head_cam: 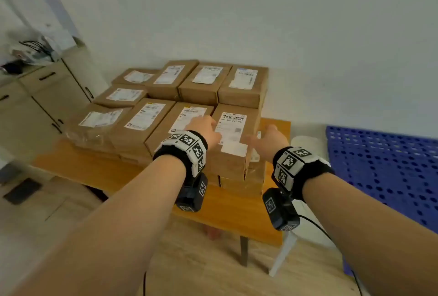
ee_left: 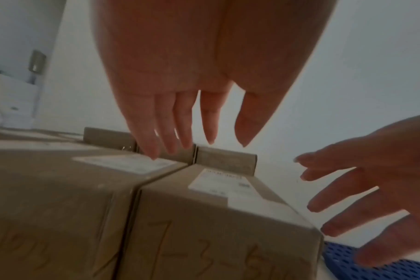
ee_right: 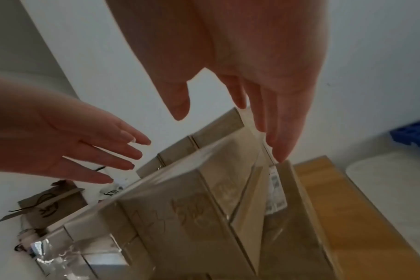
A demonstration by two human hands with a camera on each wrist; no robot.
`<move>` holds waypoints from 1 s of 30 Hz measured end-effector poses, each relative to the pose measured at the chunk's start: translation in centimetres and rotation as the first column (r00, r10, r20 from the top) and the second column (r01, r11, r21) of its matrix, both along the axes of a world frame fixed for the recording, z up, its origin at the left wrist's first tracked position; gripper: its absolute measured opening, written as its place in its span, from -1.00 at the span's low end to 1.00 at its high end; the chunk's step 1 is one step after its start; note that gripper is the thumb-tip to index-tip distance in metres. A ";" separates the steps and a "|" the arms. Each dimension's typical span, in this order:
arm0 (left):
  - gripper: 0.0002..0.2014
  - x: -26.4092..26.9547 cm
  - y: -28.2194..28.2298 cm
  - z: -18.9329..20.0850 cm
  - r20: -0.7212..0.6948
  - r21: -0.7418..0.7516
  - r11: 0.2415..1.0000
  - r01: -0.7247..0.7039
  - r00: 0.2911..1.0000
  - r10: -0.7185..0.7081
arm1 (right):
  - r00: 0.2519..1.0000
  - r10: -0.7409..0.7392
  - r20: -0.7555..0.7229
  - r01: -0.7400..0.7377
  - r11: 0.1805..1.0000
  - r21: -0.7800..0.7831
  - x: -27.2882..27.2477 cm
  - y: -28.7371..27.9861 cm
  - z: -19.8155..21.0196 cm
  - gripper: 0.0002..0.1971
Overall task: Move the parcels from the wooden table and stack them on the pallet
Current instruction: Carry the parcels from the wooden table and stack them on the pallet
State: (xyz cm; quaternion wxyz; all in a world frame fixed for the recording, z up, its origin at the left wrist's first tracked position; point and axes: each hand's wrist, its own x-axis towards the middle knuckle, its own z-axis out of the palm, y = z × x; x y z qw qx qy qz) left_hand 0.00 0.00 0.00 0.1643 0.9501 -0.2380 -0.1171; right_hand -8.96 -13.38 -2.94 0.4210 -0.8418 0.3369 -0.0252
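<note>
Several brown cardboard parcels with white labels are stacked on the wooden table (head_cam: 237, 210). The top front-right parcel (head_cam: 233, 144) (ee_left: 216, 217) (ee_right: 180, 191) lies between my hands. My left hand (head_cam: 203, 127) (ee_left: 211, 123) hovers with straight fingers over its left edge, at the seam with the neighbouring parcel (head_cam: 166, 129). My right hand (head_cam: 267, 137) (ee_right: 228, 136) is spread open by its right side, fingertips near the upper edge. Whether either hand touches the cardboard I cannot tell. The blue perforated pallet (head_cam: 384, 172) (ee_right: 415, 132) lies on the floor to the right.
Beige cabinets (head_cam: 35, 106) with clutter on top stand at the left. A white wall runs behind the table. A white plastic object (head_cam: 305, 144) sits between table and pallet. Cables hang from my wrist cameras. Wooden floor lies in front of the table.
</note>
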 end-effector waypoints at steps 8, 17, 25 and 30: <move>-0.59 1.0 0.3 -2.2 -0.023 0.024 0.999 -0.022 0.999 0.022 | 0.996 -0.029 -0.082 0.038 0.992 0.121 2.5 2.0 -3.2 -0.40; -0.55 1.3 0.3 -2.4 -0.057 -0.014 0.999 -0.042 0.998 0.041 | 0.987 -0.145 -0.064 0.154 0.971 0.182 3.1 2.3 -4.7 -0.37; -0.53 0.0 0.2 -2.2 -0.098 -0.110 0.993 -0.044 0.995 0.034 | 0.974 -0.221 -0.050 0.227 0.949 0.219 1.3 1.9 -4.2 -0.42; -0.42 -1.4 -0.8 -0.8 -0.077 -0.161 0.987 -0.005 0.997 -0.007 | 0.968 -0.249 -0.040 0.252 0.946 0.203 -0.5 0.9 -2.0 -0.36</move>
